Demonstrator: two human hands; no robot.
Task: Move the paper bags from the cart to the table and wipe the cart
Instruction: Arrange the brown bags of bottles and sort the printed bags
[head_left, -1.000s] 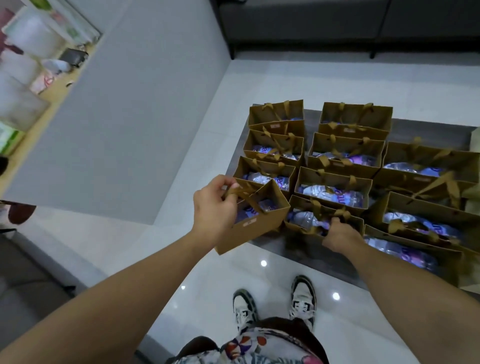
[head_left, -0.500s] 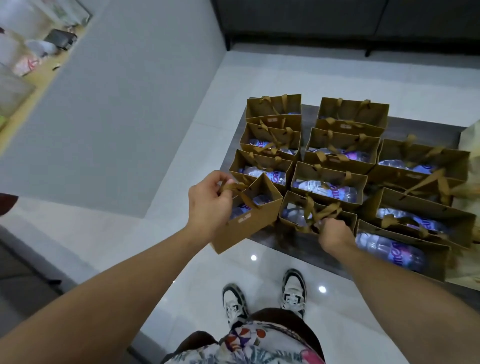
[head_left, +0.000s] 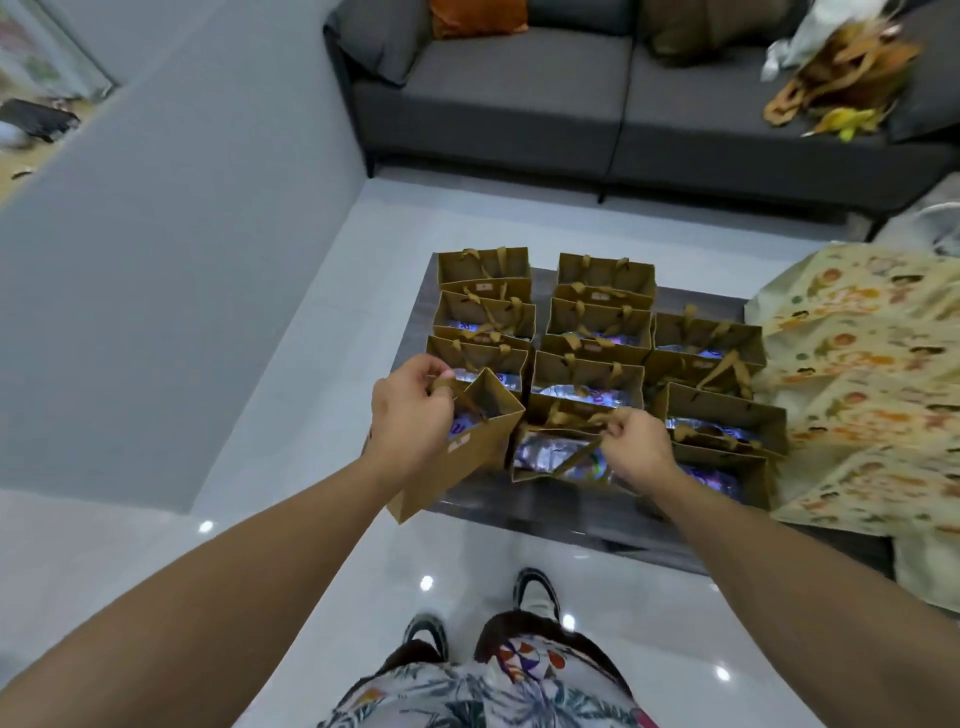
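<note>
Mostly brown paper bags (head_left: 597, 322), ribbon handles, shiny contents

We see paper bags (head_left: 592, 338) packed wall to wall across the cart (head_left: 550, 514), no gaps between rows. A patterned cloth (head_left: 862, 374) crowds the cart's right edge. Open floor (head_left: 322, 322) along the left and near edges lets hands in.

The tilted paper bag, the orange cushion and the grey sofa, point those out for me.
tilted paper bag (head_left: 457, 457), head view, on its brown side panel.
orange cushion (head_left: 475, 15), head view, on its front face.
grey sofa (head_left: 519, 78), head view, on the left seat cushion.
</note>
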